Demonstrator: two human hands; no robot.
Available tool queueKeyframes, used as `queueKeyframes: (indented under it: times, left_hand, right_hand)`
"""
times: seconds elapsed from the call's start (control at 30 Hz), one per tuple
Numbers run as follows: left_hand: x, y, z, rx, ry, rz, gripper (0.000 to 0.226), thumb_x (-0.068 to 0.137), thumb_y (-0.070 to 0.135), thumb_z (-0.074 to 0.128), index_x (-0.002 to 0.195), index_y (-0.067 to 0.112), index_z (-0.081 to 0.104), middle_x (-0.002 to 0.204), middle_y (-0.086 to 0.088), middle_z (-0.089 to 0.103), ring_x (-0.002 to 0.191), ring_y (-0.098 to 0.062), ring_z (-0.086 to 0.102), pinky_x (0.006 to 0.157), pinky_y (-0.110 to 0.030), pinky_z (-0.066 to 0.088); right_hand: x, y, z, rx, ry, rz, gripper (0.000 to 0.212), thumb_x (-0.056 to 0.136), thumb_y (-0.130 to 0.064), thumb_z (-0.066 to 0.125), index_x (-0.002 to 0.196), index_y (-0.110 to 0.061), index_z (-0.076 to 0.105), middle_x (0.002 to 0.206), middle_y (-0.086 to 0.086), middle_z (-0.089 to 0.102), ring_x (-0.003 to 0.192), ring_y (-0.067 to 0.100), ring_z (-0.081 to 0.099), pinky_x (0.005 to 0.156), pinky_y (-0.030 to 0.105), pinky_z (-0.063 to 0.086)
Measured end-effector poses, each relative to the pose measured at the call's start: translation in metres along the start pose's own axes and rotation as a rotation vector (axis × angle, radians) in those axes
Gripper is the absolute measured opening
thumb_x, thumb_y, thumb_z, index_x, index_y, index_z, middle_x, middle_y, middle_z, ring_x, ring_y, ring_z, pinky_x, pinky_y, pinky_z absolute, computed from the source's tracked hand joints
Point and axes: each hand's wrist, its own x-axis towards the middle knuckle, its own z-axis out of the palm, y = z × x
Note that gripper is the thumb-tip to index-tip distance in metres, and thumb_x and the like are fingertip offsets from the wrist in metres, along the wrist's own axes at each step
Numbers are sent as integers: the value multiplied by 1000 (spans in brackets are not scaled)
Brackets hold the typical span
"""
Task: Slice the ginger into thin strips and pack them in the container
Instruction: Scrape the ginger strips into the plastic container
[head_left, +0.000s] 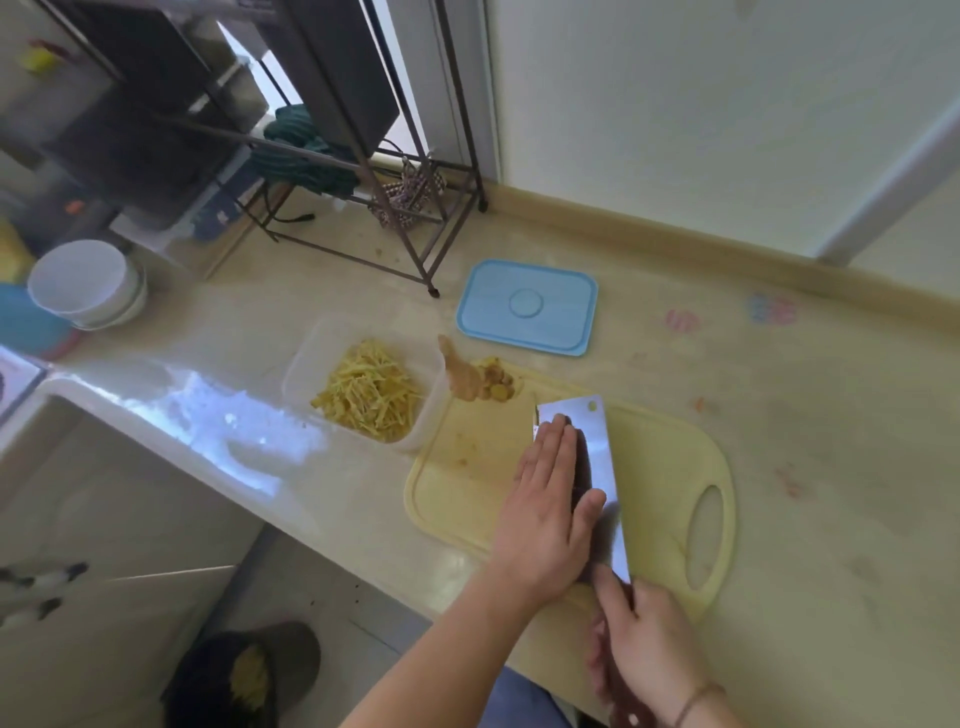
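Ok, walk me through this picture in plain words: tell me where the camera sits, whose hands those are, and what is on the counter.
The camera is worn on a person's head, looking down at their own two bare hands; there is no robot. The right hand grips the handle of a cleaver. The left hand lies flat, fingers straight, on the blade's side. The cleaver is over a yellow cutting board on the counter. At the board's far corner sits a piece of uncut ginger. Left of the board, a clear container holds ginger strips. Its blue lid lies apart, behind the board.
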Motion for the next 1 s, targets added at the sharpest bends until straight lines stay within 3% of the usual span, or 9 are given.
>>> queueKeyframes:
  times: [0.2, 0.3, 0.47, 0.63, 0.83, 1.0]
  left_hand:
    - [-4, -1, -3, -77, -24, 102, 73, 103, 59, 16, 158, 12, 10, 168, -2, 3, 154, -12, -4, 126, -38, 4]
    - [-4, 5, -8, -138, 10, 114, 69, 105, 54, 22, 158, 11, 15, 167, -2, 7, 154, -11, -1, 126, -39, 7]
    - [0, -4, -27, -129, 280, 145, 55, 107, 39, 34, 154, 11, 30, 165, -2, 21, 154, -18, 12, 124, -39, 12]
    - [11, -27, -81, -84, 470, 161, 48, 101, 23, 52, 146, 7, 47, 157, -3, 38, 150, -20, 28, 119, -44, 30]
    - [20, -53, -141, 32, 600, 347, 46, 92, 20, 67, 133, 1, 59, 145, -9, 52, 141, -27, 44, 115, -41, 36]
    - [31, -82, -173, 5, 687, 289, 37, 96, 17, 62, 127, -2, 64, 142, -13, 56, 135, -25, 51, 108, -45, 46]
  right_hand:
    - [-1, -3, 2, 121, -58, 36, 61, 102, -32, 42, 56, 6, 54, 42, 22, 54, 32, 30, 51, 37, 29, 42]
    - [-2, -3, -4, 165, -56, 66, 55, 102, -32, 41, 63, 5, 53, 44, 24, 53, 33, 30, 49, 38, 30, 41]
    - [-5, -8, -18, 241, -56, 106, 49, 101, -32, 44, 68, 5, 51, 46, 23, 49, 33, 25, 46, 38, 24, 36]
    - [-12, -34, -34, 211, -90, 52, 49, 99, -27, 48, 58, 0, 51, 43, 23, 47, 31, 23, 44, 36, 22, 33]
    - [-5, -121, -17, -40, -172, -147, 44, 99, -32, 49, 69, 1, 52, 45, 18, 53, 32, 24, 47, 35, 23, 34]
    - [13, -187, 23, -322, -134, -300, 46, 98, -40, 47, 74, 0, 52, 43, 6, 55, 31, 22, 49, 36, 21, 36]
